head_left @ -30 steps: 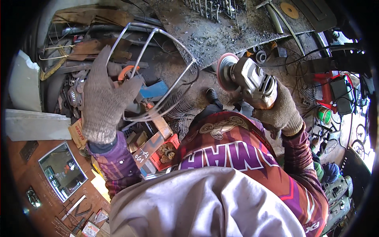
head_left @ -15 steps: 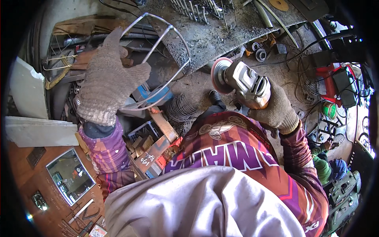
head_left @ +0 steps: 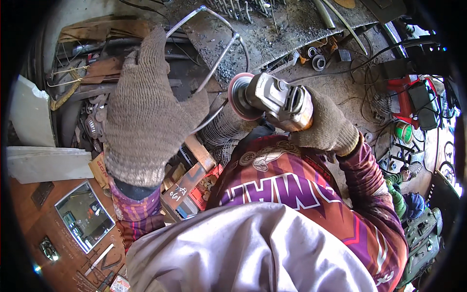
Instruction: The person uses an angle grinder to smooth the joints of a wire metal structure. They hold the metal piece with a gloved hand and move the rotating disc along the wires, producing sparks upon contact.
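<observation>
My left hand [head_left: 141, 107] wears a knitted grey glove and is raised close to the camera, thumb out to the right. It grips a bent metal wire frame [head_left: 221, 53] whose loops run up and right from the palm. My right hand [head_left: 327, 127], gloved too, is closed around the body of a grey angle grinder [head_left: 277, 100]. The grinder's round disc [head_left: 239, 96] faces left, close beside the lower wire of the frame.
A dirty metal workbench [head_left: 292, 29] with rods and debris lies ahead. Cardboard boxes [head_left: 187, 187] and wire coils [head_left: 221, 134] sit below the hands. A mirror [head_left: 83, 215] lies on a brown surface at the lower left. Cables and red equipment [head_left: 413, 100] are on the right.
My left hand has lifted toward the camera and now looks much larger, carrying the wire frame upward. The grinder has stayed near the frame's lower wire.
</observation>
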Demonstrator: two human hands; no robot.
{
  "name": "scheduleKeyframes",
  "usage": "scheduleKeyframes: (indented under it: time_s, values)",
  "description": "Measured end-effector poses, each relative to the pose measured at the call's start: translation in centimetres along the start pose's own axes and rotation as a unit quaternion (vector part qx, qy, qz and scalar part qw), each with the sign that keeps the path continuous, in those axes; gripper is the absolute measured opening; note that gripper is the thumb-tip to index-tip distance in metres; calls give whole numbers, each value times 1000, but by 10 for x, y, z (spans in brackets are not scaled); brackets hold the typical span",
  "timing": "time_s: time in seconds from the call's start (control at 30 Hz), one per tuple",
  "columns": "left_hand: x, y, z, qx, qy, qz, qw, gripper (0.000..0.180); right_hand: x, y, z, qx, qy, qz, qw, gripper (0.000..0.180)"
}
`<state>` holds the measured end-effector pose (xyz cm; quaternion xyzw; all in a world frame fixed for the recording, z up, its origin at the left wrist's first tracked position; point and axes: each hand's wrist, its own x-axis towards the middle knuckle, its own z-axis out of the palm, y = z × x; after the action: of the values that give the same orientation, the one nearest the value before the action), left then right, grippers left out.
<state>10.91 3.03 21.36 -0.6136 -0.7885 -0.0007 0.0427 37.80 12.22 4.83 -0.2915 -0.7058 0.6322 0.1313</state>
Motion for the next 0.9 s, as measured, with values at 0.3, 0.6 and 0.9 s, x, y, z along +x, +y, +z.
scheduleKeyframes:
  time_s: [0.3,0.6,0.9]
  values:
    - [-14,6,6,-63,11,-2,998,96,9,-8,-2,54,-59,18,997,87]
    - [-18,8,9,-13,-15,-37,999,105,19,-2,-4,151,-111,57,981,90]
    - [-17,-12,5,-86,-10,-69,994,98,7,-2,-10,166,-84,77,980,87]
